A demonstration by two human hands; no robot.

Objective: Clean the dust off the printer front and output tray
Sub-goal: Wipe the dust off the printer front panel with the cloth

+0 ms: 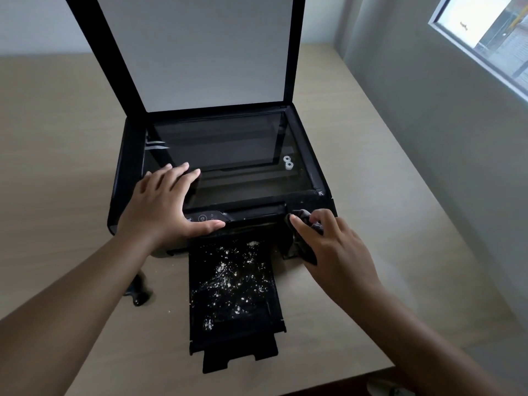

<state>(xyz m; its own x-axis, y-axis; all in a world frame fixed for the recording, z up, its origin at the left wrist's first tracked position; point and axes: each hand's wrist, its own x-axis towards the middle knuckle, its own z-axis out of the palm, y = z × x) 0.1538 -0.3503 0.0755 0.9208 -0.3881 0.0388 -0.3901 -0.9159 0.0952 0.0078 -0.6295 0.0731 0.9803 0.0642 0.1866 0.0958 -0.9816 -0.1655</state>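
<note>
A black printer (pixel 125 167) stands on the table with its scanner lid (pixel 200 50) raised upright. Its black output tray (pixel 233 284) sticks out toward me, speckled with white dust. My left hand (pixel 165 201) lies flat with spread fingers on the front left of the scanner glass, thumb by the control panel (pixel 204 218). My right hand (pixel 331 247) presses a dark cloth (pixel 303 247) against the front right corner of the printer, just right of the tray.
The printer sits on a beige table (pixel 57 155) whose right edge runs along a grey wall. A small black object (pixel 138 290) lies on the table left of the tray. A window (pixel 491 35) is at the upper right.
</note>
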